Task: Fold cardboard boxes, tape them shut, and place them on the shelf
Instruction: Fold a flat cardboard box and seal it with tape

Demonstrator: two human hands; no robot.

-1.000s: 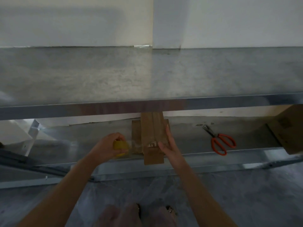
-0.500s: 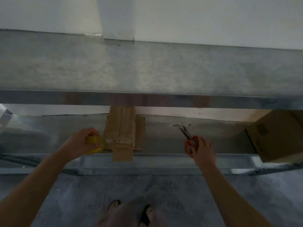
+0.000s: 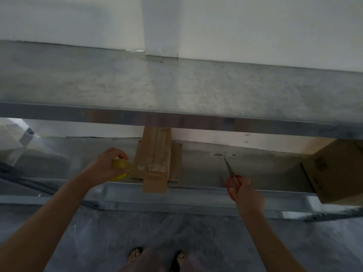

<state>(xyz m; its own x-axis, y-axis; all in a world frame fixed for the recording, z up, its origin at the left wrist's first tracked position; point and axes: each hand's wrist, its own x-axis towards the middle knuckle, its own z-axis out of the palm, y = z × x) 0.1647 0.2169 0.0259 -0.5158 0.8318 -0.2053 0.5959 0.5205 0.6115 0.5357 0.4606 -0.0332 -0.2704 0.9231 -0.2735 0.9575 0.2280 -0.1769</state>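
Left hand [image 3: 107, 166] curled round yellow tape roll [image 3: 119, 167], just left of the cardboard box [image 3: 157, 160] — tape strip between them hard to make out. Right hand [image 3: 249, 195] grips red scissors [image 3: 233, 180], right of box, blades pointing away. Box's far end hidden behind upper shelf rail [image 3: 196, 120]; near end overhangs lower shelf [image 3: 200, 163].

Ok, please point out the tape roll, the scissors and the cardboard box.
tape roll [image 3: 119, 164]: head view, yellow outer side.
scissors [image 3: 234, 178]: head view, red handle.
cardboard box [image 3: 157, 150]: head view, upper face, above the tape.
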